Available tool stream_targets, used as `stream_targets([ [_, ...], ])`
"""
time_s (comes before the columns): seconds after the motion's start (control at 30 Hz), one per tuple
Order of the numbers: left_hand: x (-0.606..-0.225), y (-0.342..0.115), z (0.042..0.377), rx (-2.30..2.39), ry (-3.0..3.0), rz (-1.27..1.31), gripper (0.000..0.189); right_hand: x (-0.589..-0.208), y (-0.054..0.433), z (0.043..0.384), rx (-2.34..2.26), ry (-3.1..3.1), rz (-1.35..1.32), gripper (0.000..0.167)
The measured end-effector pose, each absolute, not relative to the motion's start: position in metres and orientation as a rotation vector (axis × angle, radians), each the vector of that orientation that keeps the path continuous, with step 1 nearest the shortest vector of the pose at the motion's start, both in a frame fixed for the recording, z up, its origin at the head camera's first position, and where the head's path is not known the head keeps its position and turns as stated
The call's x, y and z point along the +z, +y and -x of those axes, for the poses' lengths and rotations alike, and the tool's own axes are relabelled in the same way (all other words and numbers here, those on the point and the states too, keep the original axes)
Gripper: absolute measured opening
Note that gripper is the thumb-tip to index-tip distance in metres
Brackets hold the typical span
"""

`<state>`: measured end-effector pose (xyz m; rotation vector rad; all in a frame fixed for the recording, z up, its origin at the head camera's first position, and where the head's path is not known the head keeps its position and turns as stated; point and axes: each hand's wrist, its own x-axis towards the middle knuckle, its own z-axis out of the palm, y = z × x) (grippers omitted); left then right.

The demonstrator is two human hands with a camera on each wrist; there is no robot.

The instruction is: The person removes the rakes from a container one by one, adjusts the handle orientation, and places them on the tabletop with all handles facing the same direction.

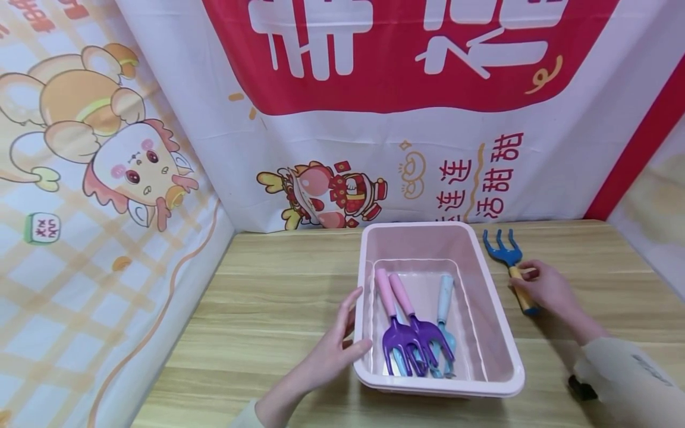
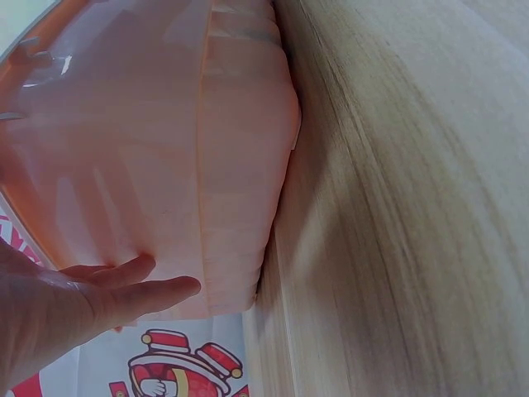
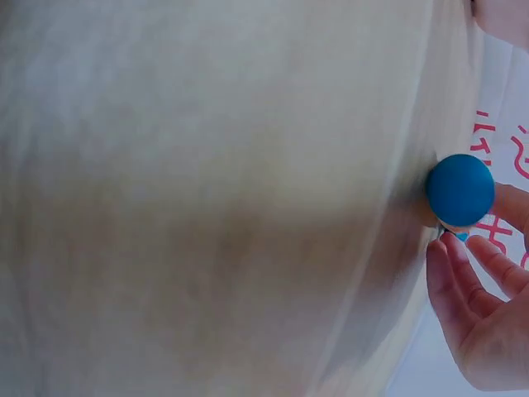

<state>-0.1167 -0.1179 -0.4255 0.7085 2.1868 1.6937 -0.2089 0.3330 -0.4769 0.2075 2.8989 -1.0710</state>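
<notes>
My right hand [image 1: 551, 291] pinches the yellow handle of a hand fork [image 1: 505, 254] with blue tines, to the right of a pale pink plastic tub [image 1: 495, 321]. In the right wrist view the handle's round blue end [image 3: 460, 190] faces the camera, with my fingers behind it. My left hand [image 1: 334, 351] touches the tub's left side, its fingers fairly straight against the outer wall [image 2: 140, 190]. Inside the tub lie two purple hand forks [image 1: 396, 339] with pink handles, partly over light-blue tools. One light-blue handle [image 1: 445, 297] shows beside them; the tools' heads are partly hidden.
The tub stands on a wood-grain table [image 1: 267, 297]. A printed cloth [image 1: 332, 142] hangs along the table's back edge, and another patterned cloth [image 1: 107, 267] hangs at the left. A small black object [image 1: 581, 388] shows by the right sleeve.
</notes>
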Motion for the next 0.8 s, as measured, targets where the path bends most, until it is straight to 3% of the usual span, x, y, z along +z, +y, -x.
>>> stream_targets([
  [0.27,-0.425,-0.117,0.116,1.696,2.193,-0.701,0.084,-0.461,0.341,0.203,-1.199,2.951,-0.108,0.060],
  [0.8,-0.424,-0.117,0.115,1.691,2.196,-0.691,0.084,-0.415,0.332,0.175,-1.309,3.095,0.031,0.050],
])
